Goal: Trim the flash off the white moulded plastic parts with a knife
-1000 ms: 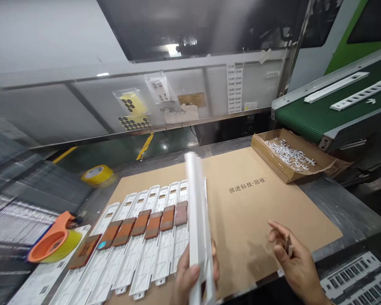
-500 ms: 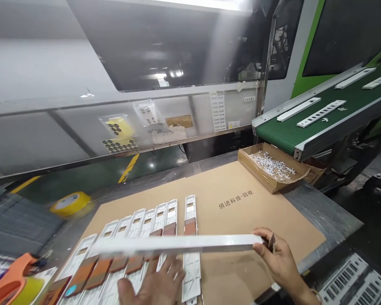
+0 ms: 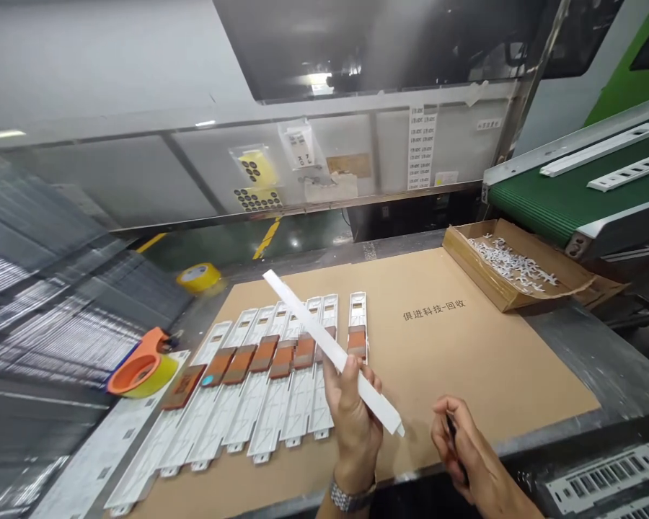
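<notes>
A long white plastic strip is gripped in my left hand, tilted with its far end up and to the left. My thumb lies along it. My right hand, apart from the strip, is closed round a small dark tool whose kind is mostly hidden by the fingers. Under and left of the strip lie several white plastic channel pieces in a row, open side up. Reddish-brown blocks rest across them. One more channel piece lies a little apart with its own block.
Cardboard covers the bench. A box of small white scraps stands at the back right, below a green conveyor carrying white strips. Yellow tape and an orange tape dispenser are at left. Slotted white panels sit lower right.
The strip has passed from my right hand to my left and turned from level to slanting. My right hand has let go of it and keeps the dark tool. The view has shifted.
</notes>
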`<state>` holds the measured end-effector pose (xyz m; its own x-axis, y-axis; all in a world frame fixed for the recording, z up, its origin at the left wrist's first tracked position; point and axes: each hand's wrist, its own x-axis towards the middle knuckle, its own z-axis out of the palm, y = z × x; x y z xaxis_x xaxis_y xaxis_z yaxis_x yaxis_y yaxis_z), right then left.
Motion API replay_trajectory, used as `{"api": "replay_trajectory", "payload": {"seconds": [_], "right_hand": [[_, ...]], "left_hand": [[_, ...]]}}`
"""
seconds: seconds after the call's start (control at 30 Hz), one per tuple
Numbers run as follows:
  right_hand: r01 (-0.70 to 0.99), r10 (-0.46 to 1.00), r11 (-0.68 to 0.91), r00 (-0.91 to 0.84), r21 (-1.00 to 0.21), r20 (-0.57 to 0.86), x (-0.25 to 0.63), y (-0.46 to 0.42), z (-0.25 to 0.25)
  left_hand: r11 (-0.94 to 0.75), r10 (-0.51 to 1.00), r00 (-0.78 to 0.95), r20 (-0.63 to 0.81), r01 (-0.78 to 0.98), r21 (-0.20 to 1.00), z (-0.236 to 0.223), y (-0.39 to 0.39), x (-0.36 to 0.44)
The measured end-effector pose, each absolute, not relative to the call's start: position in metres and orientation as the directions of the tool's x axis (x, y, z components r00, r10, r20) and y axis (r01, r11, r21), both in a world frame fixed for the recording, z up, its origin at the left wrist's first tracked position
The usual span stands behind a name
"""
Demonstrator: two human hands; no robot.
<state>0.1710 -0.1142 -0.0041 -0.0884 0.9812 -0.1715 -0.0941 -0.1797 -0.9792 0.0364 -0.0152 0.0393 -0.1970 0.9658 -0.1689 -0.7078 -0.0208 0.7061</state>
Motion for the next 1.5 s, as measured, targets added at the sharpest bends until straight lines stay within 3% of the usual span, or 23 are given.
{"api": "replay_trajectory", "payload": {"seconds": [0.07, 0.17, 0.3, 0.57, 0.97, 1.5], "right_hand": [[0.029, 0.96, -0.206, -0.185, -0.978, -0.208, 0.174, -0.119, 0.003], [0.234, 0.963, -0.051, -0.247, -0.971, -0.11, 0.173, -0.121, 0.009], [0.427, 0.975, 0.155, -0.212, -0.891, 0.068, 0.17, -0.119, 0.005], [0.673, 0.978, 0.207, -0.116, -0.71, 0.175, 0.164, -0.12, -0.004], [0.759, 0.956, 0.261, -0.116, -0.597, 0.271, 0.161, -0.117, -0.002], [0.8, 0.954, 0.275, -0.16, -0.533, 0.253, 0.166, -0.117, -0.003]], "left_hand": [[0.002, 0.967, -0.181, -0.182, -0.704, 0.711, 0.036, -0.014, 0.033], [0.028, 0.968, -0.162, -0.191, -0.686, 0.727, 0.033, -0.016, 0.031], [0.057, 0.968, -0.142, -0.207, -0.678, 0.733, 0.032, -0.019, 0.032], [0.082, 0.967, -0.125, -0.224, -0.679, 0.73, 0.035, -0.022, 0.034], [0.086, 0.966, -0.117, -0.23, -0.693, 0.716, 0.037, -0.022, 0.038], [0.099, 0.96, -0.122, -0.251, -0.692, 0.715, 0.034, -0.021, 0.042]]}}
